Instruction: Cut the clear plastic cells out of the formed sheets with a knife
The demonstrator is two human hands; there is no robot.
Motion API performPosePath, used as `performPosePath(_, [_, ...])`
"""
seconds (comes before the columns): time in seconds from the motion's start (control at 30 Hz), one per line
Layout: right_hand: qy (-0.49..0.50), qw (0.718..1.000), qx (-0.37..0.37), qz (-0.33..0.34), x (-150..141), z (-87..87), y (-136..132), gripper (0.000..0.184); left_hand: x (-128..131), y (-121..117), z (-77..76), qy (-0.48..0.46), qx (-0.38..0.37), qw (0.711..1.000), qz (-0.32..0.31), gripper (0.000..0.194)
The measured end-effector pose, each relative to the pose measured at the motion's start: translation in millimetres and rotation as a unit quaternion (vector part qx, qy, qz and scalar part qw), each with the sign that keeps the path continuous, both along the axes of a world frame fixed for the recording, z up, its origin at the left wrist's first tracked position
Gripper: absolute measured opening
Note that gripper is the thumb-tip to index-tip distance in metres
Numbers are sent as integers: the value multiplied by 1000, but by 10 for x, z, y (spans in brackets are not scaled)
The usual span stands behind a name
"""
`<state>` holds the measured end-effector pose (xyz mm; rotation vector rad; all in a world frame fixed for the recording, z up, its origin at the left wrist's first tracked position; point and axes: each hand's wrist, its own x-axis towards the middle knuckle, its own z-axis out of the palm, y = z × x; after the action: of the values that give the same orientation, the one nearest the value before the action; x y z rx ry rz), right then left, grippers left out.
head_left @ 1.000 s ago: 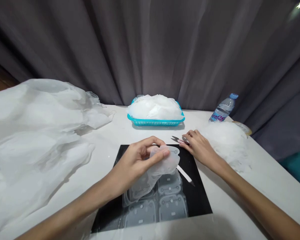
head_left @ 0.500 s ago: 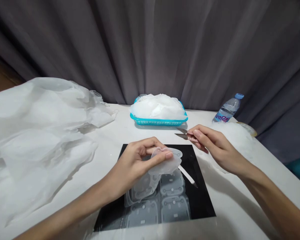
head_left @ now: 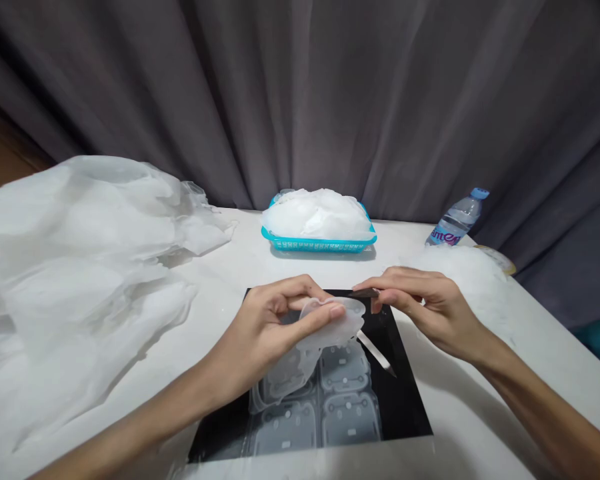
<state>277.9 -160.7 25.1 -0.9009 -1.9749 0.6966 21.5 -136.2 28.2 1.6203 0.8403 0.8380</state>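
My left hand [head_left: 273,327] pinches a thin, translucent rubbery piece [head_left: 337,328] with a rounded, wavy outline, thumb on top and fingers behind. More translucent sheet [head_left: 295,373] hangs below that hand. In my right hand [head_left: 433,303] is a small pair of thread snips [head_left: 364,293], the dark blade pointing left beside the upper right edge of the piece. Whether the blade touches it I cannot tell. Under both hands lies a black mat [head_left: 405,407], bearing several clear molded shapes [head_left: 350,419] and a white-handled craft knife [head_left: 375,353].
A large heap of white translucent sheets [head_left: 80,267] covers the table's left side. At the back stands a blue basket [head_left: 320,246] piled with white pieces [head_left: 317,212]. To the right are a water bottle [head_left: 457,220] and a white pile [head_left: 470,273]. A grey curtain [head_left: 300,100] hangs behind.
My right hand has come down and slightly left, bringing the snips near the edge of the translucent piece; their blades now look closer together. My left hand has barely moved.
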Motion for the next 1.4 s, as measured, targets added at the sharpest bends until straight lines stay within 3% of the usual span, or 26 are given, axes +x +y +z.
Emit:
performPosePath(0.17, [-23, 999, 42, -12, -3, -21, 14, 28, -2, -8, -9, 4, 12, 1000, 3, 15])
performPosePath(0.9, [-29, 998, 57, -10, -59, -106, 17, 37, 36, -26, -7, -15, 26, 999, 12, 15])
performPosePath(1.4, [-22, 997, 73, -20, -112, -95, -20, 37, 60, -67, -1, -37, -13, 999, 13, 14])
